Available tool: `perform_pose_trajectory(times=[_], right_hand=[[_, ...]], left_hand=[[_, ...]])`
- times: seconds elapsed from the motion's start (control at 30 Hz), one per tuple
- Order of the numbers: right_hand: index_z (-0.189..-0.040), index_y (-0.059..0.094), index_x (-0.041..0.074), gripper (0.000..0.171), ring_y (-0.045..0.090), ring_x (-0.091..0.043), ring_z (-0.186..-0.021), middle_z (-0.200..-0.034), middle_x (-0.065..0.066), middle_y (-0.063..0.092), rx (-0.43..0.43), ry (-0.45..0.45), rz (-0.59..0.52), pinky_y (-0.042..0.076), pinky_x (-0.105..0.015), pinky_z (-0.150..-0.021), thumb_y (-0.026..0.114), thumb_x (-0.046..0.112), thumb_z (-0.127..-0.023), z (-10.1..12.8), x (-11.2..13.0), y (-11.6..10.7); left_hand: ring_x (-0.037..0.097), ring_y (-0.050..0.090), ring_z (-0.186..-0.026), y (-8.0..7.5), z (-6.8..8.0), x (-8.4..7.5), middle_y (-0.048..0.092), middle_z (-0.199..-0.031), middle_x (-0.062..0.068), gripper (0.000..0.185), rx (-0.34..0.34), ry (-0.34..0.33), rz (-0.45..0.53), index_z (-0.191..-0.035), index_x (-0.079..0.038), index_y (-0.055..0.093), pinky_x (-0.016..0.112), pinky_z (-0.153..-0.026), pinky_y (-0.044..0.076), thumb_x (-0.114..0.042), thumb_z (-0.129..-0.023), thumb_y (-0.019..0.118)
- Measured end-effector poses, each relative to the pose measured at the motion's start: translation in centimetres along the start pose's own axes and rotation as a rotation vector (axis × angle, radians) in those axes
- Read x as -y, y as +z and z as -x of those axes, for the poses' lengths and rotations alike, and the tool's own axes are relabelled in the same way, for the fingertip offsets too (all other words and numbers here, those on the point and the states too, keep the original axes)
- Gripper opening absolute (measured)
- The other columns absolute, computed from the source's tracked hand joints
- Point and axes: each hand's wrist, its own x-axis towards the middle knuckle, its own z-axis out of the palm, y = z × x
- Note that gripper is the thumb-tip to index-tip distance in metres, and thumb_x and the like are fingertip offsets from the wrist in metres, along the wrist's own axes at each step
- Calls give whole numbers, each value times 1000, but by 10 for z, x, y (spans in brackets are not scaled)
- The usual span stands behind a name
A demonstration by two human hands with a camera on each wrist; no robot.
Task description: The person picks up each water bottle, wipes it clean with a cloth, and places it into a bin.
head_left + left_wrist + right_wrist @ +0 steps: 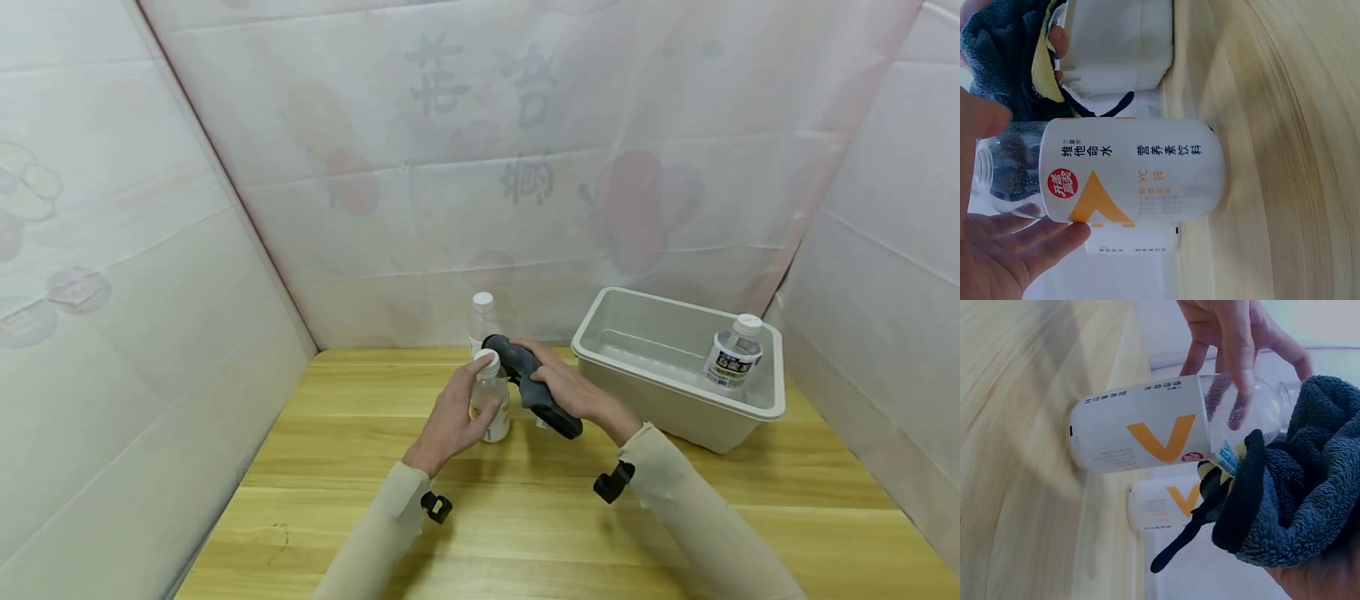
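Note:
A clear bottle (492,427) with a white cap and a white and orange label stands upright on the wooden table. My left hand (452,412) holds it around its upper part, the thumb on one side and the fingers on the other, as the left wrist view shows. My right hand (561,382) grips a bunched dark grey towel (1325,481) with a black edge and a hanging loop. The towel is right beside the bottle's cap and shoulder. Just behind stands a second bottle (482,318) of the same kind, partly covered by the towel and the first bottle.
To the right, a light grey plastic bin (675,408) stands on the table (360,467). Inside it a capped bottle (729,364) with a dark printed label leans near the right end. Pale fabric walls (420,242) close off the back and both sides.

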Motion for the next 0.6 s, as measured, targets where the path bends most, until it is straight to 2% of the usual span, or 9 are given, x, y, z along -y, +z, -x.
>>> perform_pose_trajectory(times=[0.2, 0.43, 0.6], right_hand=[[-160, 28, 19, 63, 43, -37, -135, -163, -16, 30, -5, -36, -8, 35, -52, -107, 30, 10, -97, -1, 2, 0], [-160, 28, 18, 61, 47, -35, -126, -162, -18, 31, 6, -40, -7, 39, -47, -100, 30, 11, -100, 0, 5, -1], [-159, 30, 21, 57, 49, -34, -125, -161, -17, 31, 17, -20, -15, 42, -44, -98, 37, 14, -104, 1, 5, -2]], left_hand=[[32, 60, -125, -2, 5, 0, 55, -140, 19, 85, 22, 5, -21, -160, -22, 27, 47, -98, 56, -7, -86, 67], [34, 66, -111, -2, 8, -3, 58, -133, 24, 84, 42, -2, -63, -162, -27, 22, 45, -86, 59, -11, -92, 66], [32, 68, -100, -1, 8, -4, 58, -128, 25, 82, 44, 1, -109, -162, -27, 20, 41, -78, 60, -18, -96, 66]])
